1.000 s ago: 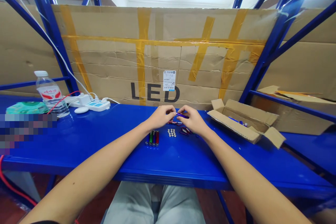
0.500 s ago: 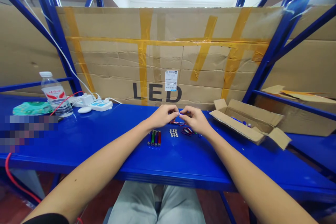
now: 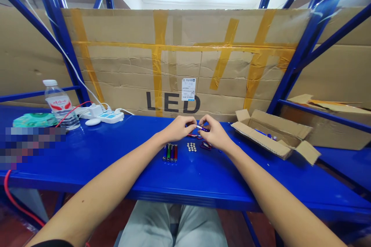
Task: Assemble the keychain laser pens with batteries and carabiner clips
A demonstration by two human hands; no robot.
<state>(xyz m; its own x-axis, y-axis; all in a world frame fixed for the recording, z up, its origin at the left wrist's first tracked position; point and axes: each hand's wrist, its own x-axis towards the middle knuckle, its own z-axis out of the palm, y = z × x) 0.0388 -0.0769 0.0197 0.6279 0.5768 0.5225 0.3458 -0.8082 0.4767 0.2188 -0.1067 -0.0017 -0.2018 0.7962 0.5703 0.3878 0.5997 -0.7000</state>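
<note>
Above the blue tabletop, a slim purple mini flashlight (image 3: 203, 128) with a silver end is held between my two hands. My left hand (image 3: 182, 128) is closed, its thumb and fingers pinching at the silver end. From the other side, my right hand (image 3: 213, 132) is closed around the purple body. Beneath the hands lies a red metal piece (image 3: 193, 135), partly covered. Several button cells (image 3: 191, 147) sit in rows nearer to me. To their left is a row of coloured metal tubes (image 3: 170, 153) with silver ends. Red carabiner clips (image 3: 205, 145) lie below my right hand.
An open cardboard box (image 3: 272, 133) with blue pieces inside stands at the right. On the left are a water bottle (image 3: 60, 104), a green packet (image 3: 34, 120) and a white power strip (image 3: 111, 116) with cables. Large cardboard (image 3: 130, 73) walls off the table's back.
My hands have drawn slightly apart, and more of the purple flashlight now shows between them. My right hand's fingers have shifted. The cells and tubes stay in place.
</note>
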